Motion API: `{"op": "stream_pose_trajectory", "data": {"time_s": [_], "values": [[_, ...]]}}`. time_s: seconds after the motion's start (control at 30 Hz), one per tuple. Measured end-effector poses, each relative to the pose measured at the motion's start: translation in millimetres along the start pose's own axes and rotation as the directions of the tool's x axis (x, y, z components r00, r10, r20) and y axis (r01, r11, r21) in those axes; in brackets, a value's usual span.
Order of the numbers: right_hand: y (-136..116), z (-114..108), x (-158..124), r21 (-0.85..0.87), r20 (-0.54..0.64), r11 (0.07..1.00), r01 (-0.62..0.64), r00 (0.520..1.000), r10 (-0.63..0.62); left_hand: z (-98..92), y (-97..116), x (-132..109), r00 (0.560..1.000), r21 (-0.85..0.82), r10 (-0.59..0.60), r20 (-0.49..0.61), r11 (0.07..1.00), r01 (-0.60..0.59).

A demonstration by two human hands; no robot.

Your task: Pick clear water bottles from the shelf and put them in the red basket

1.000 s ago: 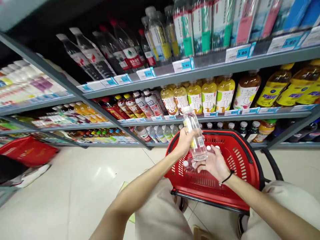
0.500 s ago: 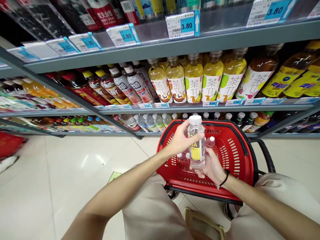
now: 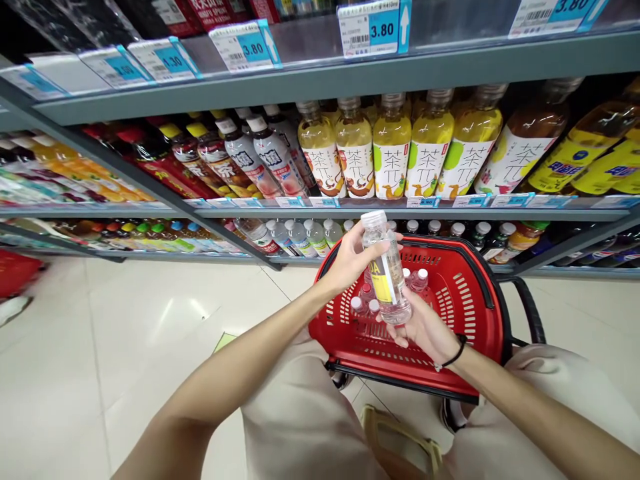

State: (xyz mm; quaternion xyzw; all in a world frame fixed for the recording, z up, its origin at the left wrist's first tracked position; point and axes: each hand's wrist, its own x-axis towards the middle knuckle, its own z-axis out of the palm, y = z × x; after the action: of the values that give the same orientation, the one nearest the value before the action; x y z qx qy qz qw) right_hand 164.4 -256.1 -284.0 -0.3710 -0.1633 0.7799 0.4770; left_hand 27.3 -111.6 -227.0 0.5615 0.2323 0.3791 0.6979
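Observation:
A clear bottle (image 3: pixel 393 293) with a white cap and a yellow and black label is held in both hands above the red shopping basket (image 3: pixel 350 357). My left hand (image 3: pixel 356 257) wraps around its upper part just below the cap. Beneath, my right hand (image 3: pixel 425 323) grips the bottle's lower end, with fingers under its base. The bottle tilts, its cap leaning left. Inside the basket are several small bottles (image 3: pixel 357 306) with white or pinkish caps, partly hidden by the held bottle and my hands.
Shelves of drinks stand ahead, with tea bottles (image 3: pixel 393 160) on the middle level and price tags (image 3: pixel 375 30) along the upper edge. A black basket handle (image 3: pixel 530 310) sticks out at right. A beige strap (image 3: pixel 375 427) lies between my legs. Someone's shoe (image 3: pixel 14 309) shows far left.
The bottle has tilted, its cap going left, and turned so the label faces more to the left. Both hands still hold it. The view has shifted slightly.

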Motion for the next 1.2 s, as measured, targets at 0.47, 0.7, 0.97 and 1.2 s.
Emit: {"op": "stream_pose_trajectory", "data": {"time_s": [0.47,0.7,0.97,1.2], "values": [[1.5,4.4,-5.9,-0.091,0.008,0.974,0.208,0.978,-0.208,-2.2,9.1,6.3,0.988,-0.316,-0.104,-0.11,0.947,0.064],[9.1,0.8,-1.1,-0.22,-0.087,0.941,0.259,0.955,-0.283,-1.2,12.6,4.5,0.981,-0.286,-0.147,-0.13,0.953,0.105],[4.8,-1.8,-1.7,-0.21,-0.071,0.955,0.211,0.971,-0.23,-5.8,3.0,6.3,0.958,-0.389,-0.206,-0.201,0.914,0.115],[-4.5,6.7,-7.0,0.012,-0.026,0.989,0.145,0.989,-0.145,-15.2,-1.6,13.7,0.932,-0.513,-0.278,-0.233,0.849,0.125]]}}
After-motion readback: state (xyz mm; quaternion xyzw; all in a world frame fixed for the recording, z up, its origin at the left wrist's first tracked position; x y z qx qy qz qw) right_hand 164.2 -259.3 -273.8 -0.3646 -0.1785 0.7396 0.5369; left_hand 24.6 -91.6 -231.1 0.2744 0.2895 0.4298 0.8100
